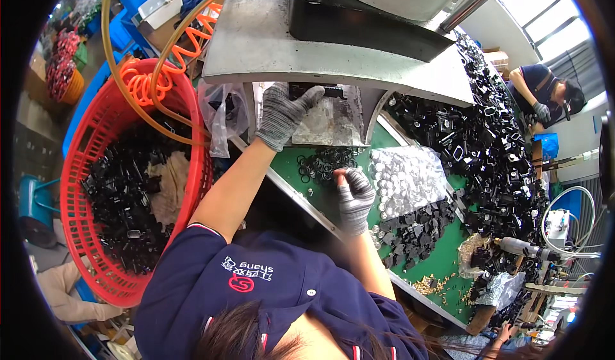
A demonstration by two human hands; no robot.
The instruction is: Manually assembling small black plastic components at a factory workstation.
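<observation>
My left hand (282, 113), in a grey knitted glove, is under the overhanging metal plate of a machine (320, 65). Its thumb stretches out against a dark bar-shaped part (327, 91) at the back of the work bed (328, 119), while the plate's edge hides the other fingertips. Beside a heap of small black rings (323, 164), my right hand (355, 200) is closed, thumb and index pressed together with bare tips. What they pinch is too small to make out. Right of it lies a clear bag of round silvery pieces (410, 177).
Flat black parts (413, 235) and small brass-coloured pieces (430, 285) lie on the green tabletop (416, 270). A large mound of black parts (487, 142) covers the right side. At left stands a red basket (73, 212), under a hanging hose (109, 33). Another person (544, 94) works far right.
</observation>
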